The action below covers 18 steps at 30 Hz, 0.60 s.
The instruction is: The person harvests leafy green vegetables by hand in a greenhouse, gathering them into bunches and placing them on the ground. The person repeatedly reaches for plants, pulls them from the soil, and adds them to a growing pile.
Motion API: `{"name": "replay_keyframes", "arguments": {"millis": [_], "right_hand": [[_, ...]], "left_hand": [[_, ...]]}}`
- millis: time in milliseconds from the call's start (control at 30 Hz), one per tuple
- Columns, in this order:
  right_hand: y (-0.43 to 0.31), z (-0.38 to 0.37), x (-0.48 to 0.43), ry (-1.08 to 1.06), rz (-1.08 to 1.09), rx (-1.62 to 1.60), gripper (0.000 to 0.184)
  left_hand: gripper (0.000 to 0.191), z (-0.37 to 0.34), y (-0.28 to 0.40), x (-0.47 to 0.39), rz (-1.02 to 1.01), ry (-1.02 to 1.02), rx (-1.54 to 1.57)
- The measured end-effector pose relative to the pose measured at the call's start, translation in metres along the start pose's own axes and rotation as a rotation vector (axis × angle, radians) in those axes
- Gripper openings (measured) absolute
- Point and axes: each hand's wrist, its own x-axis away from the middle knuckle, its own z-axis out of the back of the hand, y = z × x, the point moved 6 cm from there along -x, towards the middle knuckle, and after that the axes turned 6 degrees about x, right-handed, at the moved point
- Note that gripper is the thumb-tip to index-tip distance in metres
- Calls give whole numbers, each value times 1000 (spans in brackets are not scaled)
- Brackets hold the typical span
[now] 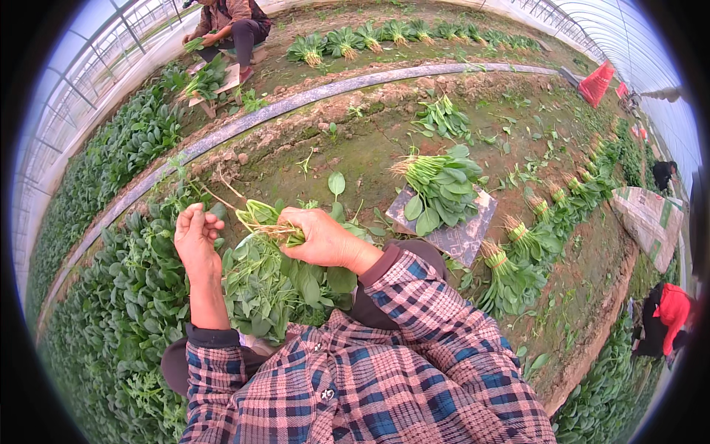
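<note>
My right hand (319, 236) is closed around the stems of a small bunch of leafy greens (258, 213), roots towards the left and leaves hanging below the fist. Just left of the roots, my left hand (199, 238) is raised with its fingers curled; whether anything thin is between them I cannot tell. Loose greens (255, 288) lie over my lap between the forearms. To the right, a larger pile of greens (446, 186) with pinkish roots rests on a dark printed board (482, 216) on the soil.
Tied bunches of greens (518, 233) stand in a row at right. Uncut greens (127, 294) grow at left. A grey hose (266, 114) curves across the bed. Another person (233, 28) sits at upper left; a person in red (668, 316) bends at far right. A woven sack (649, 222) lies nearby.
</note>
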Motion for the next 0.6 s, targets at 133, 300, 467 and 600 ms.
{"name": "replay_keyframes", "arguments": {"millis": [133,300,467,600], "right_hand": [[4,-4,-4,17,-58,-214,32],[4,-3,5,-63,-212,-566,28],[-1,-3,4,-31,-232,-644,27],[0,12,1,97,-294,-640,24]], "left_hand": [[50,-28,-13,31,124,-183,-21],[43,-93,-13,49,271,-571,234],[28,-92,-20,47,241,-460,344],[25,-80,10,32,-18,-448,119]]}}
